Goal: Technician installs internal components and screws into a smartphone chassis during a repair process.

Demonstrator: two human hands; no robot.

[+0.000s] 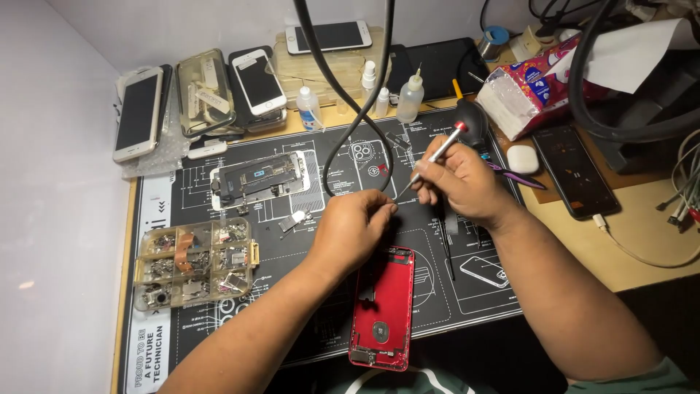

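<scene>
At the far left edge of the table a white phone lies face up on bubble wrap, with a clear case and another white phone beside it. Below them, on the black work mat, sits a clear parts box full of small metal pieces, and above it an opened phone screen assembly lies face down with its metal shield showing. A few loose metal plates lie just right of it. Small dropper bottles stand along the back of the mat. The left hand is near the middle of the mat, its grip pinched narrow, thumb and fingertips closed on something too small to tell. Right below it lies a red phone housing, open side up, running toward the near edge of the mat. The right hand is just beside the left, its grip closed around a thin screwdriver with a red-banded cap, the tip pointing down toward the left fingertips. A black rubber blower sits behind that hand. Further right are a tissue pack, a small white earbud case and a dark phone with a cable plugged in.
</scene>
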